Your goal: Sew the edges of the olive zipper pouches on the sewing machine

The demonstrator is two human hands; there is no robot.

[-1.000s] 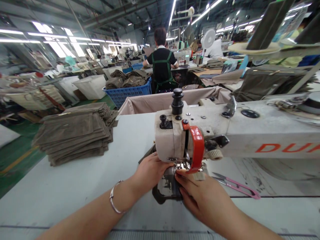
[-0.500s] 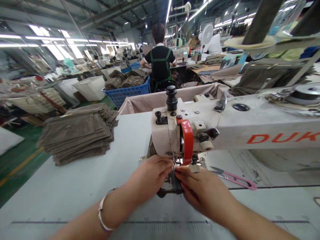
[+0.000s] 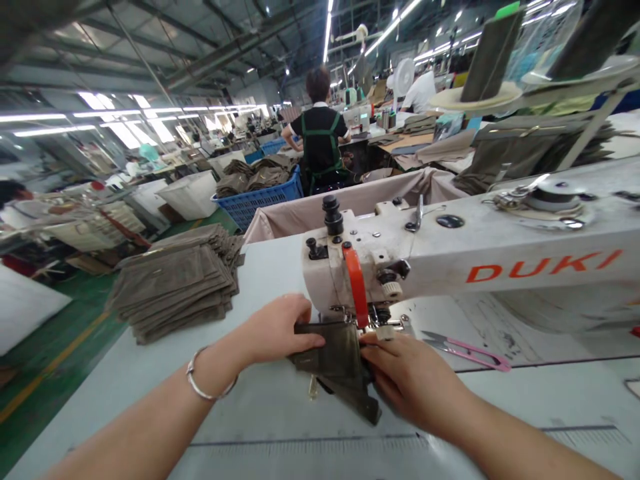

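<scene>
A dark olive-brown fabric piece [image 3: 333, 360] lies in front of the needle area of a white sewing machine [image 3: 430, 250], one corner hanging toward me. My left hand [image 3: 277, 330], with a bangle at the wrist, grips its left edge, thumb on top and the other fingers partly hidden. At the fabric's right edge, beside the red guard [image 3: 356, 283], my right hand [image 3: 407, 367] pinches it with bent fingers; a pale band wraps one finger. Pink-handled scissors [image 3: 475, 352] rest on the table to the right of that hand.
A stack of similar fabric pieces [image 3: 175, 283] sits on the table's left. Beyond the table are a pink cloth-lined bin [image 3: 295, 208] and a blue crate [image 3: 263, 200] of fabric. A person [image 3: 323, 133] faces away farther back. Thread cones [image 3: 493, 63] stand at upper right.
My left hand has moved left from the needle, and the fabric piece now shows spread between both hands. The right hand stays near the needle. The camera view has shifted slightly.
</scene>
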